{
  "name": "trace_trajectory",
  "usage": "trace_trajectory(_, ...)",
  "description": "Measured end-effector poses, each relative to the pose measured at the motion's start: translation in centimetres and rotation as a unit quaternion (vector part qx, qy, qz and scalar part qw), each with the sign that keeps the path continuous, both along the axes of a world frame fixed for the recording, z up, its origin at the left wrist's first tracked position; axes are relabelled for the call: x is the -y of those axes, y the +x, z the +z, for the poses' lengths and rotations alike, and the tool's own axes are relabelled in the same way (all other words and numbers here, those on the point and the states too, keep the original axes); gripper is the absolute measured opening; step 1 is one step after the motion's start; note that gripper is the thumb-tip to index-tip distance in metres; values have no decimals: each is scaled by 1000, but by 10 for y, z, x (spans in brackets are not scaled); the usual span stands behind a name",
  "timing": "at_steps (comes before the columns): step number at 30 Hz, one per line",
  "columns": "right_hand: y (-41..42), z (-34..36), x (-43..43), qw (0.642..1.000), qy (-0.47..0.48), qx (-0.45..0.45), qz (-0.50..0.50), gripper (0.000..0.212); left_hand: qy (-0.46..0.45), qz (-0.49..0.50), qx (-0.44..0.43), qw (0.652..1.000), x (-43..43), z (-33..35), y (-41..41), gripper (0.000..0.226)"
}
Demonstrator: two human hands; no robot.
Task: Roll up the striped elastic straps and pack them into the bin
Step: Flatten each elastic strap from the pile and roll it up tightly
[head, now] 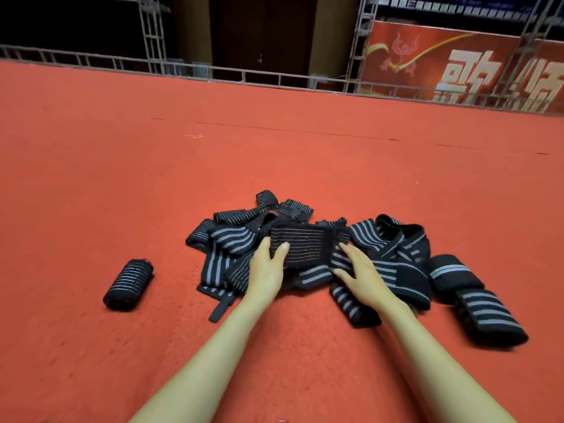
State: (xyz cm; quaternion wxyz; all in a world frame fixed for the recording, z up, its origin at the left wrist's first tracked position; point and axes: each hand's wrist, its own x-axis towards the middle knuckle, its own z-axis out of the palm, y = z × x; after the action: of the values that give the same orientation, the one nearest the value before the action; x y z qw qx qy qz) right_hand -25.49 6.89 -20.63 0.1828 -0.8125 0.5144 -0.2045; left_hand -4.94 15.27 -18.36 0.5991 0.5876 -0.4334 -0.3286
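Note:
A heap of black elastic straps with grey stripes (384, 254) lies on the red carpet in front of me. My left hand (266, 270) grips the left end of a thin-striped strap (305, 244) on top of the heap, thumb over its upper face. My right hand (361, 277) rests on the heap just right of that strap, fingers spread and straight. One rolled-up strap (129, 283) lies apart on the carpet to the left. No bin is in view.
Red carpet (152, 178) stretches far ahead and to both sides. A metal truss rail (183, 68) runs along its far edge, with a red banner (457, 65) at the back right. Two flat folded straps (485, 312) lie at the heap's right.

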Motion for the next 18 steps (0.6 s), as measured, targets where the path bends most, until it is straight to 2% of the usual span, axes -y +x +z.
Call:
trace_trajectory(2, 1, -8, 1, 999, 19, -16, -37, 58, 3, -9, -14, 1000, -6, 4, 9, 60)
trace_trajectory(4, 6, -8, 1, 998, 12, -44, -52, 62, -18, -32, 28, 999, -17, 14, 13, 41)
trace_trajectory(6, 16, -1, -4, 998, -52, -2, -42, 71, -39, -56, 80, 994, -25, 17, 18, 32)
trace_trajectory(8, 25, 13, -12, 992, -110, 55, -4, 73, -56, -98, 81, 990, -35, 20, 22, 23)
trace_trajectory(11, 30, 27, -15, 989, -135, 34, 52, 48, -54, -121, 81, 988, -48, 24, 28, 20)
trace_trajectory(13, 28, 35, -17, 988, -137, 42, 55, 26, -51, -58, 67, 995, -52, 23, 35, 18)
trace_trajectory(15, 27, 46, -28, 988, -121, 72, 70, 14, -20, 35, 33, 999, -58, 21, 45, 15)
trace_trajectory(16, 28, 53, -36, 988, -109, 71, 87, 13, 14, 71, 57, 996, -61, 20, 49, 16)
trace_trajectory(18, 34, 64, -52, 986, -92, 57, 130, 13, 83, 127, 191, 970, -66, 13, 52, 34)
